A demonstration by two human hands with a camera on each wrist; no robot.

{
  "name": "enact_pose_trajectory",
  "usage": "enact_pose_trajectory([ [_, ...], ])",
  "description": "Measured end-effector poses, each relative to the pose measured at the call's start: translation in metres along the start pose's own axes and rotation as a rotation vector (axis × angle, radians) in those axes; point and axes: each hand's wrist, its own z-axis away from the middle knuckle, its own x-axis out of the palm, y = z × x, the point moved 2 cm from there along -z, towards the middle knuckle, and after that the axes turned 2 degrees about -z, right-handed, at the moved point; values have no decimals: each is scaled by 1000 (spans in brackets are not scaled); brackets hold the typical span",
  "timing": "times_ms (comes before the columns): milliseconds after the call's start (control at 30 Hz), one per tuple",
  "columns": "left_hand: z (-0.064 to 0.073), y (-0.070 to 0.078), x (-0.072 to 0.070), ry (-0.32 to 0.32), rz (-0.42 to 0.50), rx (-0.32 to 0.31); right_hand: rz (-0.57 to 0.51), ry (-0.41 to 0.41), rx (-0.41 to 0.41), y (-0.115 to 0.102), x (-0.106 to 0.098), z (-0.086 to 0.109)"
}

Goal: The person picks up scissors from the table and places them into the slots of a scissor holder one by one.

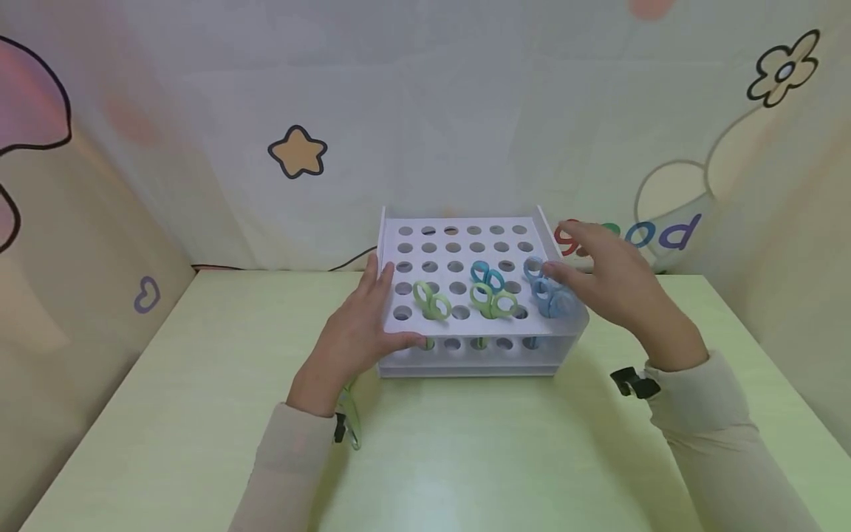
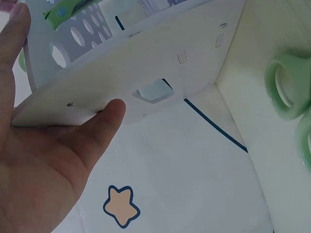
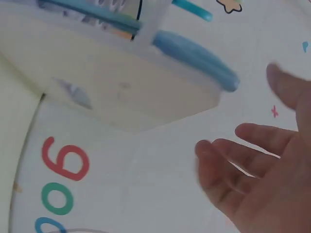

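A white rack with rows of round holes stands on the table. Its left front corner sits between the thumb and fingers of my left hand, which holds it; in the left wrist view a fingertip lies against the side panel. Green scissors, more green scissors, teal scissors and light blue scissors stand handles up in the holes. Beside the rack's right edge, near the blue handles, my right hand has relaxed, spread fingers; the right wrist view shows it apart from the rack.
Another pair of green scissors lies on the table, partly hidden by my left wrist; its handles show in the left wrist view. A printed cloth backdrop rises behind the table and along both sides.
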Motion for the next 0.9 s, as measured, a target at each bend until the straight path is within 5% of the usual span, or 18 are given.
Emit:
enact_pose_trajectory([
  [133,0,0,-1,-18,25,-17,-98,-132,20,20,13,6],
  [433,-1,0,-2,-20,37,-22,-162,-241,42,42,40,12],
  [900,5,-13,-5,-29,137,-13,-140,-265,58,43,42,17],
])
